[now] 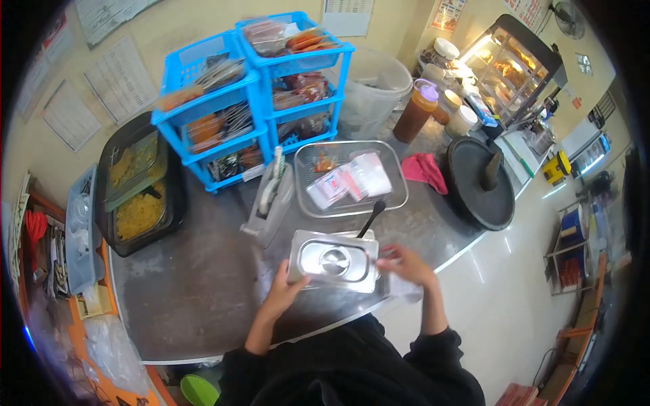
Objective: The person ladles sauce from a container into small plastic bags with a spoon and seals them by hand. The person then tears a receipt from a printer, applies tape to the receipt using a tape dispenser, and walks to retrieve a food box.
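Observation:
A rectangular stainless steel food pan (369, 289) sits near the table's front edge. Its steel lid (313, 256) with a round knob lies over it, slightly out of line with the rim. A black ladle handle (372, 218) sticks out at the back. My left hand (282, 292) grips the lid's left side, thumb along the front corner. Beside the right end, my right hand (408, 265) has its fingers pinched together. Below them hangs a pale see-through piece of plastic (404, 289), blurred; whether the fingers hold it is hard to make out.
Behind the pan stand a clear tray (352, 212) with packs of plastic bags and a tape dispenser (271, 203). Blue stacked baskets (254, 88), a stone mortar (467, 196), a pink cloth (425, 170), a sauce bottle (415, 115) and a black food tray (108, 210) surround them.

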{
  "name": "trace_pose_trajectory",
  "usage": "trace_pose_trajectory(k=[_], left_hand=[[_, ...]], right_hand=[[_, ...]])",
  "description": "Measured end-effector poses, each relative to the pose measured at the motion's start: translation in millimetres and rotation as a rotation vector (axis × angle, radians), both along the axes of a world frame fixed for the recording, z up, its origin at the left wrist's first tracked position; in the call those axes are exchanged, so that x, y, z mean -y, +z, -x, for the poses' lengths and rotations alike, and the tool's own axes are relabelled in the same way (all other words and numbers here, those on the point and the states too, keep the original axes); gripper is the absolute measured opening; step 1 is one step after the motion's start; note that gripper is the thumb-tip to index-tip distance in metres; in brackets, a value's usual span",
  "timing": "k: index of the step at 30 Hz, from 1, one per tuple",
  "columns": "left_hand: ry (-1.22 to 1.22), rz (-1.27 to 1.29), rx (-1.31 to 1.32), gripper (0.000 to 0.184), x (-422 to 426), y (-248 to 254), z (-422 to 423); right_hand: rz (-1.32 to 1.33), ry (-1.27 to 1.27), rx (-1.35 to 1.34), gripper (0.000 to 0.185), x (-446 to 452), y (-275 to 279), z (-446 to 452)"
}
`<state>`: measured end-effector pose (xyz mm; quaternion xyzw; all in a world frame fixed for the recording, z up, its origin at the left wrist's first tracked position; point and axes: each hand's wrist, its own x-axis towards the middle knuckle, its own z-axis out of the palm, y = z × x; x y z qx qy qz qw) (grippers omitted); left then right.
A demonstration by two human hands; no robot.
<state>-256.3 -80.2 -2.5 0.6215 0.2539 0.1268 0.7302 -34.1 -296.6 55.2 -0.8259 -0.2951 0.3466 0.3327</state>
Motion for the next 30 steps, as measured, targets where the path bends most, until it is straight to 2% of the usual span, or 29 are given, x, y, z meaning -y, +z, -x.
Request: trace_pose_trajectory(k=[1, 2, 4, 6, 7, 10, 12, 14, 16, 18, 21, 24, 26, 27, 30], left_hand=[[-0.016, -0.018, -0.017, 0.039, 4.2, 7.0, -5.9], [-0.033, -0.036, -0.035, 0.040, 10.5, 16.2, -13.4], [-0.038, -0.025, -0.023, 0.041, 29.3, 42.5, -52.0], [-0.025, 0.046, 0.005, 0.041, 54.2, 66.7, -92.0], [-0.088, 0.011, -0.082, 0.042, 60.9, 74.0, -112.2], [-0.166, -0.172, -0.006, 0.041, 90.2, 108.7, -205.6], [-0.163, -0.202, 0.104, 0.043, 103.7, 105.8, -276.8], [-0.154, -0.058, 0.201, 0.043, 117.0, 112.0, -351.9], [-0.163, -0.033, 0.236, 0.038, 119.9, 105.6, -426.5], [-0.183, 0.063, 0.170, 0.031, 117.0, 104.7, -499.6], [-0.071, 0.377, 0.169, 0.023, 101.5, 78.4, -598.8], [0.147, 0.587, 0.353, 0.020, 87.3, 38.7, -671.5], [0.334, 0.493, 0.202, 0.035, 86.7, 38.7, -688.6], [0.409, 0.434, 0.172, 0.040, 92.1, 42.8, -692.2], [0.647, 0.241, 0.143, 0.058, 92.8, 16.8, -716.5]], right_hand=[[-0.201, 0.124, -0.179, 0.052, 2.8, -30.0, -10.2], [-0.232, 0.043, -0.190, 0.049, -0.2, -13.7, -4.4], [-0.451, -0.148, -0.328, 0.046, 13.4, -30.9, -18.7], [-0.443, -0.240, -0.407, 0.043, 42.1, -15.0, -60.5], [-0.424, -0.295, -0.463, 0.042, 63.8, -2.1, -72.2], [-0.548, -0.376, -0.464, 0.038, 108.9, 38.0, -140.2], [-0.633, -0.424, -0.414, 0.037, 131.1, 55.2, -189.0], [-0.782, -0.508, -0.372, 0.036, 135.3, 68.4, -228.1], [-0.710, -0.568, -0.343, 0.035, 146.5, 67.5, -276.9], [-0.752, -0.591, -0.302, 0.035, 141.7, 63.3, -318.2], [-0.853, -0.574, -0.228, 0.035, 120.8, 36.5, -381.2], [-0.823, -0.604, -0.257, 0.035, 85.6, 18.1, -433.1], [-0.875, -0.539, -0.171, 0.032, 58.9, -2.8, -463.8], [-0.883, -0.605, -0.197, 0.028, 44.2, -21.3, -486.6], [-0.829, -0.554, -0.379, 0.028, 17.5, -22.1, -512.5]])
